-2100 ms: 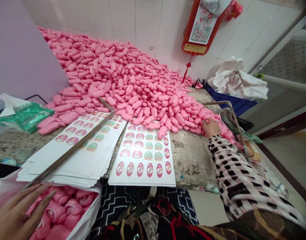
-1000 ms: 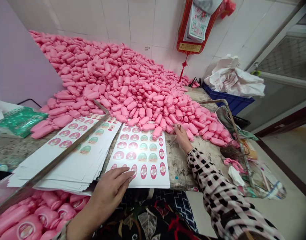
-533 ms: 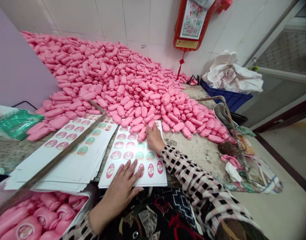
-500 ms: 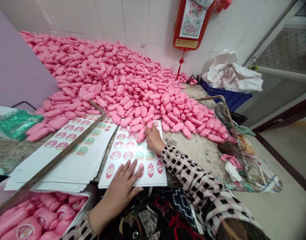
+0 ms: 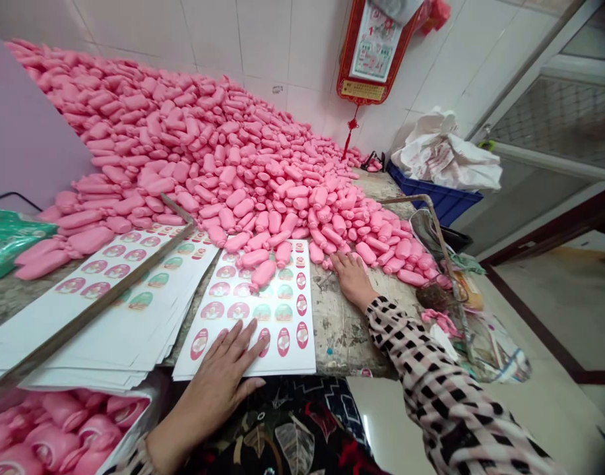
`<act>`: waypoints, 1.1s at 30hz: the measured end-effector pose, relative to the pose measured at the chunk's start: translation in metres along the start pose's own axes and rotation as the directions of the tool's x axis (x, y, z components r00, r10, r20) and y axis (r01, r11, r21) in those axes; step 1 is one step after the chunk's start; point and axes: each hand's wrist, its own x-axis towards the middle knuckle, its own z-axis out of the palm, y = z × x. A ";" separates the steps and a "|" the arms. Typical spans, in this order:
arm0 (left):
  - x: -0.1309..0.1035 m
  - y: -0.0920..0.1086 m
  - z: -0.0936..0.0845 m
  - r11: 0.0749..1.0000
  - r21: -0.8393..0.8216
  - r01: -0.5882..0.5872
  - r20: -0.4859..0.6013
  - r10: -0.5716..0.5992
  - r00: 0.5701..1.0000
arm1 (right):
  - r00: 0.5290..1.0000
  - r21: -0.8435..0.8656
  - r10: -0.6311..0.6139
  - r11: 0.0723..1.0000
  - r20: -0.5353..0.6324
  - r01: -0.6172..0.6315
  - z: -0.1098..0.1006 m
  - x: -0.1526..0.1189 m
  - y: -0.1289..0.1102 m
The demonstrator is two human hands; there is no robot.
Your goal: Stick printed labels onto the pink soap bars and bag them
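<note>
My left hand [image 5: 233,359] lies flat with its fingers spread on the lower part of a white sheet of stickers [image 5: 292,349]. The stickers are pink and green arches and pink ovals. On the sheet's upper part rests a pink plastic bottle [image 5: 263,274], with a few others around it. My right hand [image 5: 352,280] is to the right of the sheet, palm down, fingers reaching out at the front edge of a big heap of pink bottles [image 5: 233,158]. Its fingertips touch or nearly touch the bottles there, and nothing shows in its grasp.
More sticker sheets [image 5: 94,330] lie stacked on the left under a metal bar [image 5: 104,297]. A box of labelled pink bottles [image 5: 59,435] stands at lower left. A bent metal frame [image 5: 443,244] and scraps border the worktable's right side. Behind is a blue crate [image 5: 431,191] with white bags.
My right hand has moved right, off the sticker sheet to the heap's front edge. The bottle on the sheet shows more fully. My left hand stays on the sheet; the view has shifted somewhat.
</note>
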 end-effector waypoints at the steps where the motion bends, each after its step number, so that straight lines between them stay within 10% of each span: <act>1: 0.000 0.000 0.000 1.000 0.001 0.004 -0.001 -0.004 1.000 | 1.000 -0.014 -0.006 1.000 0.003 0.006 0.001 -0.001 -0.001; 9: -0.002 0.003 -0.001 0.999 0.042 0.002 -0.005 -0.002 1.000 | 0.996 -0.064 -0.060 0.996 0.065 0.064 -0.027 0.006 -0.006; 20: -0.002 0.006 0.004 0.996 0.085 0.003 -0.003 -0.003 1.000 | 0.973 0.051 0.201 0.977 0.113 -0.208 -0.043 -0.004 -0.028; 24: -0.001 0.006 0.005 0.997 0.081 0.007 -0.031 -0.004 1.000 | 0.982 0.262 0.154 0.948 0.113 -0.179 -0.062 -0.004 -0.074; 26: -0.002 0.006 0.006 0.996 0.084 0.009 -0.048 -0.005 0.999 | 0.985 0.707 0.027 0.692 0.172 -0.143 -0.067 -0.003 -0.112; 29: -0.002 0.005 0.007 0.995 0.097 -0.002 -0.062 0.008 0.998 | 0.948 0.879 -0.071 0.402 0.311 -0.258 -0.070 0.002 -0.166; 33: -0.002 0.004 0.007 0.995 0.102 -0.008 -0.074 0.016 0.997 | 0.977 0.840 -0.099 0.531 0.188 -0.108 -0.072 0.011 -0.189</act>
